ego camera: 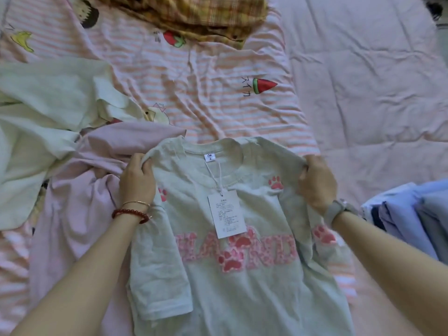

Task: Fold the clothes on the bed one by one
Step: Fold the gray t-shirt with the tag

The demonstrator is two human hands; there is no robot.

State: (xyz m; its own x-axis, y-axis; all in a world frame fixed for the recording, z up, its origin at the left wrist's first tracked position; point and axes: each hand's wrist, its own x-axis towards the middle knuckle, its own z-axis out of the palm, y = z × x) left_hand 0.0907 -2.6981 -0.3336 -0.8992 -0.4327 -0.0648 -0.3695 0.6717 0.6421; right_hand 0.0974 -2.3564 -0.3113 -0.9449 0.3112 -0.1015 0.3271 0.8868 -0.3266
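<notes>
A pale green T-shirt [242, 287] with pink letters and paw prints lies front up on the bed, collar away from me. A white paper tag [226, 213] hangs on a string from its collar. My left hand [137, 180] grips the shirt's left shoulder, fingers curled round the cloth. My right hand [316, 181] grips the right shoulder the same way. Both sleeves hang down along the shirt's sides.
A pink garment [80, 195] lies crumpled under the shirt's left side, beside a cream garment [41, 132]. A yellow plaid cloth [194, 15] is bunched at the far edge. Folded blue clothes [412, 214] are stacked at the right. A striped sheet [206, 98] covers the bed.
</notes>
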